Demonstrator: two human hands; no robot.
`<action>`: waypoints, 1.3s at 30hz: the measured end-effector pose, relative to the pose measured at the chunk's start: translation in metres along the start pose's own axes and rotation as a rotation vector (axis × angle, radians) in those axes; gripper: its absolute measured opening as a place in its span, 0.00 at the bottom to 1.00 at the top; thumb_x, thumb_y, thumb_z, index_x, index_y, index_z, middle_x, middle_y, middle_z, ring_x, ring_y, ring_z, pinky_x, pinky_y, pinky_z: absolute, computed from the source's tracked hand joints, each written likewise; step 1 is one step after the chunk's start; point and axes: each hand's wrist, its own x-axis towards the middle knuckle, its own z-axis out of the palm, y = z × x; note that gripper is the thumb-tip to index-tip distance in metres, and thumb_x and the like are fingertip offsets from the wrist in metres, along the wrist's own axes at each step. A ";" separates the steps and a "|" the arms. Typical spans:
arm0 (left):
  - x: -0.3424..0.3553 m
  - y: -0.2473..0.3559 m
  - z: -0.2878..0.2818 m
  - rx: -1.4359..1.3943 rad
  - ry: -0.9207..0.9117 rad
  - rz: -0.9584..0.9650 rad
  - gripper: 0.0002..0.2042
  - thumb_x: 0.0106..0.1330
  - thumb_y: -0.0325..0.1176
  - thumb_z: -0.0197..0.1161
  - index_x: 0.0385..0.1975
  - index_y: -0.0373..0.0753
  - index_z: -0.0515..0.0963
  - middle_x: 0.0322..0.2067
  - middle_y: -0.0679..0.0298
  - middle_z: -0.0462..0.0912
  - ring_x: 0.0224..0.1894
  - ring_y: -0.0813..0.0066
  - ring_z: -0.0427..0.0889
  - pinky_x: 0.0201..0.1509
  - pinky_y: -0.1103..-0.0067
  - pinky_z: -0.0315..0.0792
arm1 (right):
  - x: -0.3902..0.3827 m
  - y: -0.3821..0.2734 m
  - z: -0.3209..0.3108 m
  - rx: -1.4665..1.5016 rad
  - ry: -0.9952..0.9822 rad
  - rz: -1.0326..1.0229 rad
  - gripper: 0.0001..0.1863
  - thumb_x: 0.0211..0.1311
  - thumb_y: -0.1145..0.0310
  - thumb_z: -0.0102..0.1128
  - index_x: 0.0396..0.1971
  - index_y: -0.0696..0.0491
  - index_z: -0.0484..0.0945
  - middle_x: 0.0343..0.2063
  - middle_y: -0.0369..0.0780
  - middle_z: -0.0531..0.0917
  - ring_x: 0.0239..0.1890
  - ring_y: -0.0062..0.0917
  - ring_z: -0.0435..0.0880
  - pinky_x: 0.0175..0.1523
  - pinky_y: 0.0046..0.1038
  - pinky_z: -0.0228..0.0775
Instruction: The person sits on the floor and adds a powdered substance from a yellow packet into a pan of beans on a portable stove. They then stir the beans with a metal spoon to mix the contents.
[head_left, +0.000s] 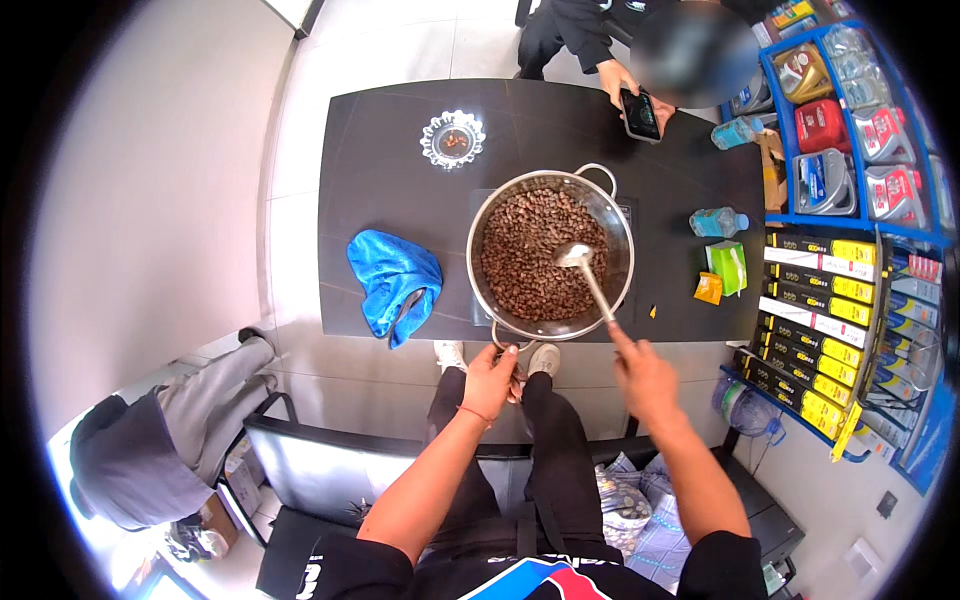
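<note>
A wide steel pot (474, 262) stands near the front edge of the dark table, filled with small brown bean-like pieces (535, 240). My left hand (490, 385) is closed at the pot's near loop handle (507, 342), thumb on top. In my right hand (645, 378) is the handle of a steel ladle (598, 285), slanting over the pot's right rim. Its round head rests on the brown pieces, right of the middle. The fingertips of my left hand are partly hidden below the handle.
On the dark table (390, 130) are a blue cloth (395, 283), a glass ashtray (453, 139), water bottles (718, 222) and a green packet (732, 268). Across it, another person holds a phone (640, 114). Blue shelving (842, 225) with jugs and boxes lines the right side.
</note>
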 end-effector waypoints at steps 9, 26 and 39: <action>-0.062 -0.019 -0.031 0.339 0.085 -0.150 0.26 0.72 0.38 0.60 0.67 0.39 0.65 0.34 0.57 0.84 0.20 0.77 0.79 0.20 0.80 0.74 | -0.017 0.022 0.051 0.660 0.213 0.190 0.26 0.70 0.56 0.60 0.65 0.46 0.72 0.43 0.42 0.80 0.38 0.36 0.85 0.43 0.38 0.78; -0.206 -0.019 -0.147 1.048 0.335 -0.271 0.14 0.67 0.32 0.62 0.50 0.36 0.80 0.31 0.56 0.85 0.24 0.71 0.83 0.30 0.73 0.78 | -0.061 0.054 0.183 1.670 -0.327 0.688 0.17 0.68 0.65 0.63 0.53 0.56 0.77 0.28 0.35 0.79 0.21 0.21 0.76 0.27 0.26 0.76; -0.190 0.167 -0.151 1.091 0.150 0.918 0.28 0.73 0.44 0.55 0.68 0.35 0.64 0.63 0.43 0.67 0.69 0.49 0.62 0.74 0.58 0.53 | -0.029 -0.381 0.019 2.714 -0.801 -0.214 0.36 0.78 0.43 0.36 0.74 0.53 0.54 0.68 0.44 0.67 0.73 0.38 0.62 0.77 0.42 0.50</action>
